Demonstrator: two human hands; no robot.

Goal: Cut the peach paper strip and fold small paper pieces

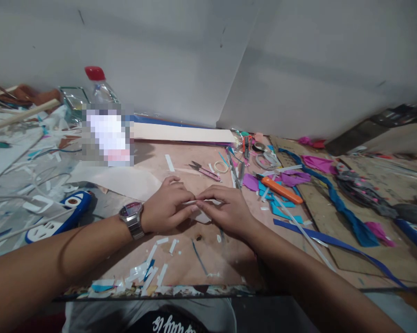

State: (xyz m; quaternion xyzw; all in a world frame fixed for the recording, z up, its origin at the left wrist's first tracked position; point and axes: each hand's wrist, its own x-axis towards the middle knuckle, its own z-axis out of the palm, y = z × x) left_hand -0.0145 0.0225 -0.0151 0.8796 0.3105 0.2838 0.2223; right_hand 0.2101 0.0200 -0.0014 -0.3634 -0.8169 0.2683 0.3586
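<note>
Both of my hands meet over the middle of the worktable (180, 259), pinching a small piece of white paper (202, 216) between them. My left hand (170, 206), with a metal watch (131, 216) on its wrist, grips the paper's left side with thumb and fingers. From the right, my right hand (227, 208) holds the same piece, thumb near the other thumb. Part of the paper hangs below the fingertips; the rest is hidden by them. Just beyond my hands lie pink-handled thread snips (206, 172) and a small roll of tape (220, 166).
An orange utility knife (281, 188) lies among purple and blue scraps at right, near a blue ribbon (340, 243). A blue-and-white power strip (61, 217) with cables is at left. A red-capped bottle (104, 92) stands behind; a long cream strip (184, 133) lies along the wall.
</note>
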